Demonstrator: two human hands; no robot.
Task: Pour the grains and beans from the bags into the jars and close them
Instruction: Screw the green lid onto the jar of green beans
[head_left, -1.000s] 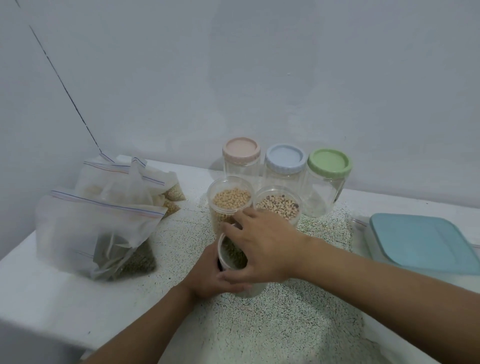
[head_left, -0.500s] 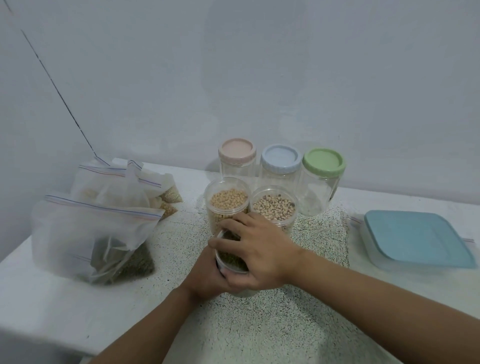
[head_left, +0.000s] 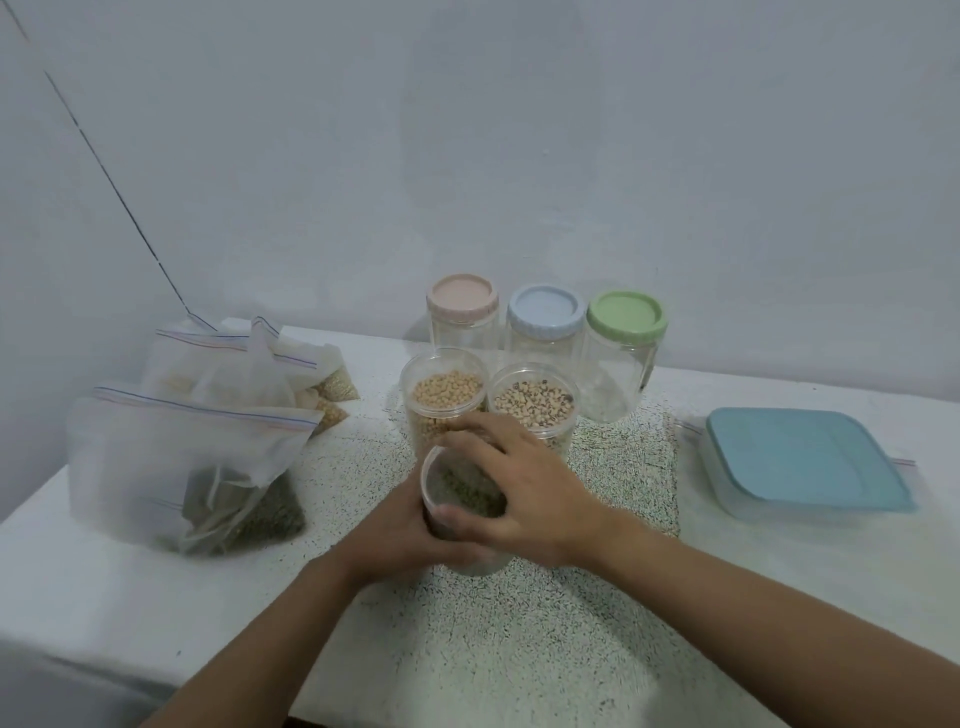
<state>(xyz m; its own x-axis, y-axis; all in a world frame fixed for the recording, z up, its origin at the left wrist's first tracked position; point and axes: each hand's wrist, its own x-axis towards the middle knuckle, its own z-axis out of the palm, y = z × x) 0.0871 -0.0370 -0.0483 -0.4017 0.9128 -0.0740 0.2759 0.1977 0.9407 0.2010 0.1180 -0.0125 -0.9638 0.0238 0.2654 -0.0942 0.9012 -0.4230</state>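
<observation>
A clear jar of small green beans (head_left: 457, 491) stands on the speckled mat (head_left: 519, 649) in the middle. My left hand (head_left: 395, 530) grips its side from the near left. My right hand (head_left: 524, 493) lies over its top with fingers and thumb curled round the rim; whether a clear lid sits under the palm is hard to tell. Just behind stand a jar of yellow beans (head_left: 441, 395) and a jar of black-eyed beans (head_left: 535, 402). At the left is a zip bag with green beans (head_left: 171, 467), and behind it more bags of grains (head_left: 234, 364).
Three empty jars with a pink lid (head_left: 461, 301), a blue lid (head_left: 545, 312) and a green lid (head_left: 626, 317) line the wall. A blue-lidded flat container (head_left: 805, 457) sits at the right. The table's front edge is near my forearms.
My right hand has turned a little over the top of the green-bean jar, its fingers reaching further left. The left hand and the jar stay in place.
</observation>
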